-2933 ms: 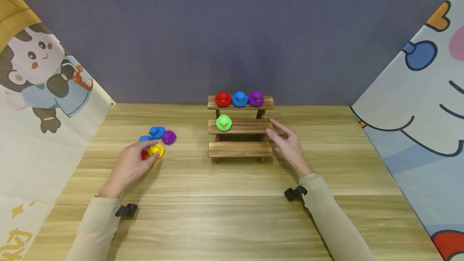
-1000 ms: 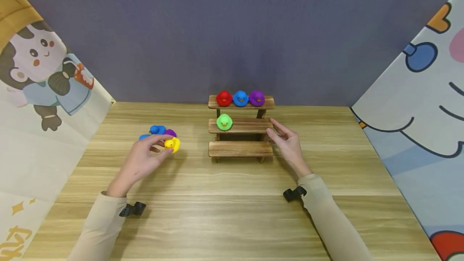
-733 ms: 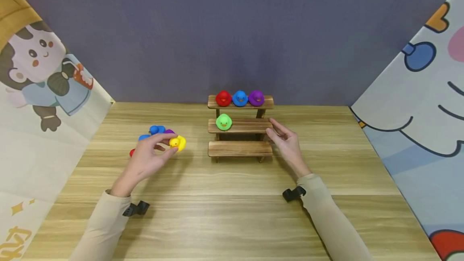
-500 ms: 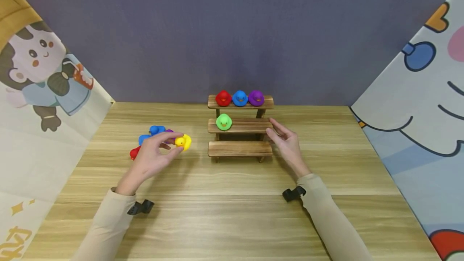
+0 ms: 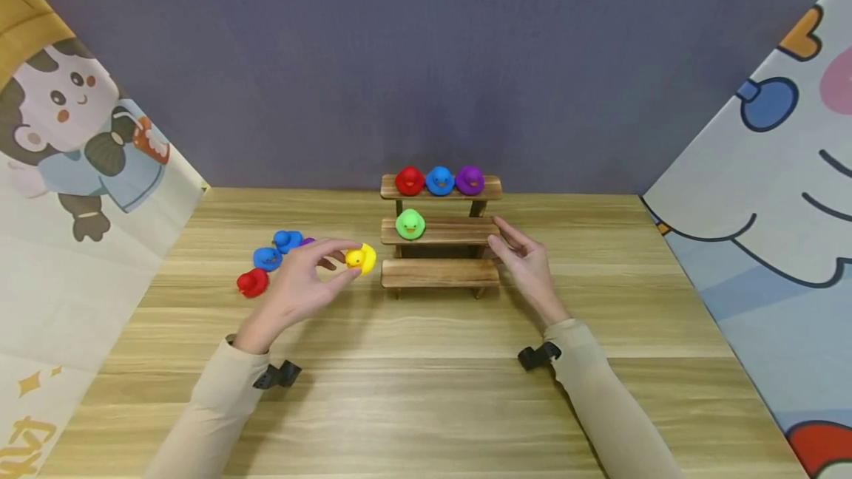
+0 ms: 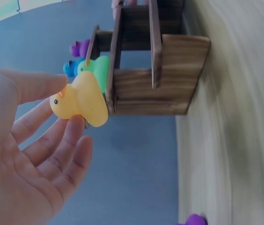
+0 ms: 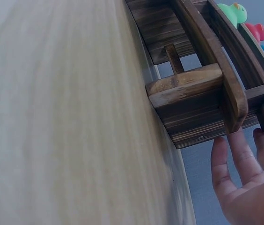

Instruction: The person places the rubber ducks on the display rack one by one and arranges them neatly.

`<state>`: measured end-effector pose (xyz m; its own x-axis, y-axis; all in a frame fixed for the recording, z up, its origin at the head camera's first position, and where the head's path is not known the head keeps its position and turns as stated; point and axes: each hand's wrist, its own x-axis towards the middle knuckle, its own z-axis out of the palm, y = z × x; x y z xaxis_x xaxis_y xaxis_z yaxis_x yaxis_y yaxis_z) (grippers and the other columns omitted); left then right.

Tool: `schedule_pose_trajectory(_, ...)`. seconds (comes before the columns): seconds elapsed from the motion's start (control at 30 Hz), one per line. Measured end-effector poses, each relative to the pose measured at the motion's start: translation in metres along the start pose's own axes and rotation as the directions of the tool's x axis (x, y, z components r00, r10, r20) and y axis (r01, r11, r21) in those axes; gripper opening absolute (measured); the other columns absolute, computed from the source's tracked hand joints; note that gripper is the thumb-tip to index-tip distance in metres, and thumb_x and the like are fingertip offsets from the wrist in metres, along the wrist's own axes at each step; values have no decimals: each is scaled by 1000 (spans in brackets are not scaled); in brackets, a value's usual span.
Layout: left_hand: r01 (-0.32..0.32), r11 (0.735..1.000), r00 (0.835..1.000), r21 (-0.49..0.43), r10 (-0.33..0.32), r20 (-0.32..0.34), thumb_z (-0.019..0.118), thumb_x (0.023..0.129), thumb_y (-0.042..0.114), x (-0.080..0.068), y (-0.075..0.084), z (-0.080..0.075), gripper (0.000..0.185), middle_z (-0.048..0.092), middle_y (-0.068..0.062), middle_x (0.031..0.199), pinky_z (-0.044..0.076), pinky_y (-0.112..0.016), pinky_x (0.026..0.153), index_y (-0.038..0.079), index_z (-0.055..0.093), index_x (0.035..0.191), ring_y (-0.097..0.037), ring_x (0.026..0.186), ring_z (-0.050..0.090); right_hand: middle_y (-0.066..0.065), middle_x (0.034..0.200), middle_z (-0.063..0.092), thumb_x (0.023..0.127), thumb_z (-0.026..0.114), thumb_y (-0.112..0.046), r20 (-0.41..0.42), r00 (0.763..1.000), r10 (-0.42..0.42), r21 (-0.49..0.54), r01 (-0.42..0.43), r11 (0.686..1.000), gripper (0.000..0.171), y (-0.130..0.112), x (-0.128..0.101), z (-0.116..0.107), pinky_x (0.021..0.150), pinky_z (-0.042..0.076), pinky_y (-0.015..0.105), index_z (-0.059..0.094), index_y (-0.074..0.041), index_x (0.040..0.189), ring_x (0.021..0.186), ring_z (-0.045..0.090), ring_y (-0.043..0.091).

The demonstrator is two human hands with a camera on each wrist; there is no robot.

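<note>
Yellow duck [image 5: 362, 258], pinched between thumb and fingertips of the left hand [image 5: 301, 288], held above the counter [image 5: 426, 390] just left of the wooden stepped shelf [image 5: 440, 273]. Right hand [image 5: 529, 266], fingers straight and relaxed, rests against the shelf's right end, gripping nothing. Behind the left hand lie red [image 5: 251, 283], blue [image 5: 268, 258] and purple ducks.

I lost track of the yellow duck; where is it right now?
In the head view, the yellow duck is pinched in the left hand, just left of the wooden stand, level with its lowest step and right of the loose ducks.
</note>
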<state>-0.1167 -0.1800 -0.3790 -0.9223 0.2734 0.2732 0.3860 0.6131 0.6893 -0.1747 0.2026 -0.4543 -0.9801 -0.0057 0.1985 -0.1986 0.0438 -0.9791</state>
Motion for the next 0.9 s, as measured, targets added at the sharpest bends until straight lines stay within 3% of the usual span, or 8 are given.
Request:
schedule_pose_trajectory(0.27,-49,998,999,-48,50,17,82,93,10,7,12,9,37,78,-6,121,62,-52,86,11,76,129,-32,104,71,26,146,61,103,70,-10,-6,1000,3,12,-3,1000,51,0,0,1,80,65,24,57,-2,151,86,78,3)
schedule_pose_trajectory(0.4,-65,997,998,-47,66,25,81,93,10,9,17,13,37,77,-7,120,62,-52,87,10,75,130,-30,104,70,24,148,60,103,70,-11,-3,1000,5,11,-5,1000,51,0,-1,1,79,64,24,57,-2,152,87,78,3)
schedule_pose_trajectory(0.63,-100,995,993,-26,101,53,81,94,14,16,29,22,37,77,-4,121,63,-44,87,12,75,130,-24,104,71,25,145,62,103,71,-11,-3,1000,-7,0,7,1000,50,0,-1,-1,81,65,27,58,-4,151,87,79,5)
schedule_pose_trajectory(0.9,-176,984,984,28,175,37,84,91,16,26,42,30,36,78,-4,113,58,-34,73,12,77,126,-22,88,67,24,149,60,103,71,-12,-2,1000,-3,-8,3,1000,50,1,0,0,81,65,26,58,-4,151,87,79,4)
